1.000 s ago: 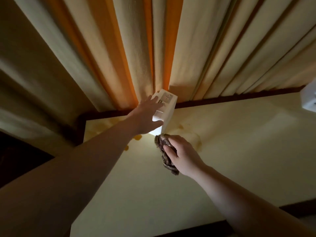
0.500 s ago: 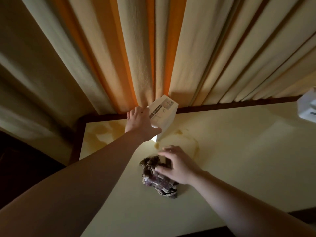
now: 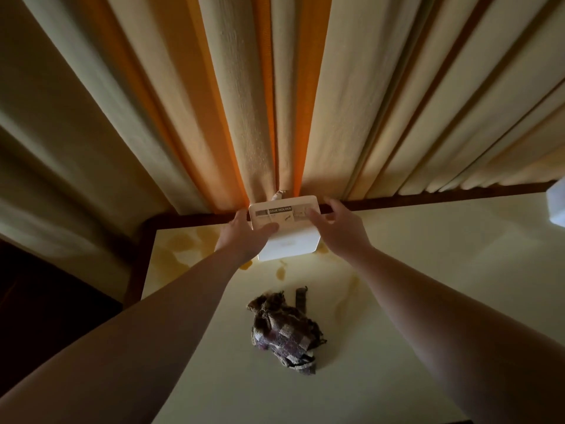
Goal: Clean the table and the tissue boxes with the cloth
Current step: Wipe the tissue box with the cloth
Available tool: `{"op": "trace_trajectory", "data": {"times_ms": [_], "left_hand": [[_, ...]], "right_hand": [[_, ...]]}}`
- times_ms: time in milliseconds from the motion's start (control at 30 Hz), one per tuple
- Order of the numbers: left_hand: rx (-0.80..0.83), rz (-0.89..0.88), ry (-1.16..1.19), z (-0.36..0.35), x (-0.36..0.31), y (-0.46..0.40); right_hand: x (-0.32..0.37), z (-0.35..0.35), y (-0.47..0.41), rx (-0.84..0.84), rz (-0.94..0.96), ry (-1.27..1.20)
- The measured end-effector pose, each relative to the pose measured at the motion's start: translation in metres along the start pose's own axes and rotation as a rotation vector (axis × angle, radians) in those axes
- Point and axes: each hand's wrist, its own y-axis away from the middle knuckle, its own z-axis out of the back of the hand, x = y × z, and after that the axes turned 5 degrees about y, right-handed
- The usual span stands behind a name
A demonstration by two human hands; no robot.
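- Holding the tissue box (image 3: 286,228) at the far edge of the table (image 3: 428,286), up against the curtain (image 3: 263,102), I have my left hand (image 3: 244,237) wrapped on its left side, thumb curled across the labelled face, and my right hand (image 3: 339,224) on its right side, fingers bent along the far right corner.
- Both hands grip the box; neither holds the cloth (image 3: 284,330), which lies crumpled on the table, nearer to me and well apart from the box.
- The box looks tipped, its labelled face turned up toward me. I judge I am turning or resettling it so another side can be wiped.
- To do this well I would keep one hand steady on the box and only free the right one for the cloth once the box sits firm, since the curtain folds behind could nudge it.
- Yellowish stains (image 3: 180,249) spread on the table to the left of the box and just near of it, so the tabletop there looks to need wiping too.
- A second white box (image 3: 555,203) shows partly at the far right edge.
- Half a second ago my right hand was resting on the cloth; now it has let go and come up to the box.
- A second ago that hand was wiping the box's lower side with the cloth while the left hand alone held it.
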Motion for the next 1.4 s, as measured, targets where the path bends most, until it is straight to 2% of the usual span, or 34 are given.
{"op": "trace_trajectory", "data": {"times_ms": [133,333,667,1033,1400], "left_hand": [[-0.013,-0.046,0.093,-0.007,-0.004,-0.001],[-0.004,-0.174,0.112,-0.011,-0.035,0.003],[0.191,-0.313,0.084,-0.096,-0.094,0.011],[0.375,-0.391,0.036,-0.178,-0.091,0.010],[0.404,-0.369,-0.025,-0.197,-0.066,0.013]], "right_hand": [[0.001,-0.007,0.001,0.038,0.098,0.019],[-0.007,0.021,0.001,-0.024,0.077,-0.060],[-0.069,0.092,0.021,-0.285,-0.036,-0.029],[-0.169,0.084,0.038,-0.462,-0.156,0.075],[-0.197,0.060,0.054,-0.305,-0.288,0.034]]}}
